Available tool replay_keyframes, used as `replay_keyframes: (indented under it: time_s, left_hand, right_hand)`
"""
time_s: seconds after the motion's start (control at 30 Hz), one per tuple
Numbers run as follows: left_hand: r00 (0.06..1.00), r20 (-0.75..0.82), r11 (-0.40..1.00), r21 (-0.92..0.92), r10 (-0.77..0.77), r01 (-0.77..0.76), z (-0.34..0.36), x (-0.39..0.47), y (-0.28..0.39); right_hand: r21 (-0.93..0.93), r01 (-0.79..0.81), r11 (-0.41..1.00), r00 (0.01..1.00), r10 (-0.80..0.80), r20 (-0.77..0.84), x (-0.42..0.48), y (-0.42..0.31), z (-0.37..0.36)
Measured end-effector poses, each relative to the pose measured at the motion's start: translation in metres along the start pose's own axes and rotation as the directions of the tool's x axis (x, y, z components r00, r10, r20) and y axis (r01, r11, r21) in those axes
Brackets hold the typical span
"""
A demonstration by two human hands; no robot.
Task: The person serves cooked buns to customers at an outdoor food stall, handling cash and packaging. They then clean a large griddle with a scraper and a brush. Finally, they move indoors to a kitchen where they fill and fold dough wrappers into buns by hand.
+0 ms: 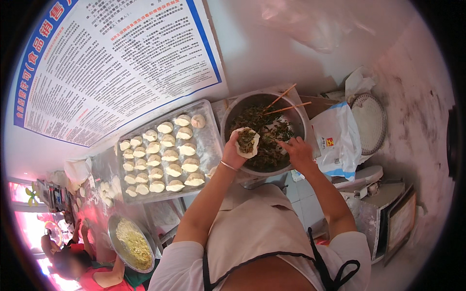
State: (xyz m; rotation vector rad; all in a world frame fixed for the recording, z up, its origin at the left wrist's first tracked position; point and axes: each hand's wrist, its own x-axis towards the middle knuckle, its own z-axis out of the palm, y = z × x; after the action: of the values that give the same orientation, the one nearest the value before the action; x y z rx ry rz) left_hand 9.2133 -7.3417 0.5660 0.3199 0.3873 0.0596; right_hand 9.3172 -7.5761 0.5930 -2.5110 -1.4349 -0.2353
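My left hand (233, 153) holds a round dough wrapper (248, 142) topped with chopped green filling, over the left side of a large metal bowl (223, 125). In the bowl lies more leafy filling (271, 156). My right hand (300, 154) is over the bowl's right side, its fingers bent and extended towards the filling; whether they pinch anything is too small to tell. A pair of wooden chopsticks (287, 108) leans on the bowl's far rim. To the left, a metal tray (211, 134) holds rows of folded dumplings (170, 155) and one round pleated bun (198, 121).
A white plastic bag (336, 140) and a round perforated tray (368, 123) are at the right. A metal bowl of yellow-and-white filling (133, 245) stands at lower left, near other people (105, 272) at a table with dough pieces (106, 194). A printed poster (120, 65) hangs behind.
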Motion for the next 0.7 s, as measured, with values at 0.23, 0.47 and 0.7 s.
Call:
replay_keyframes:
  time_s: [0.23,0.47,0.7]
  left_hand:
    - [0.991,0.102,0.994,-0.06,-0.084,0.09,0.013,-0.019,0.003]
    - [0.971,0.181,0.987,-0.023,-0.155,0.161,0.001,-0.017,0.002]
    - [0.993,0.087,0.963,0.263,-0.083,0.058,-0.002,-0.013,0.0]
  right_hand:
    - [0.902,-0.352,-0.251,0.893,0.199,0.404,0.044,-0.045,0.038]
    - [0.976,-0.217,0.033,0.912,0.364,0.191,0.057,-0.056,0.05]
    - [0.839,-0.421,-0.345,0.836,0.212,0.506,0.066,-0.051,0.039]
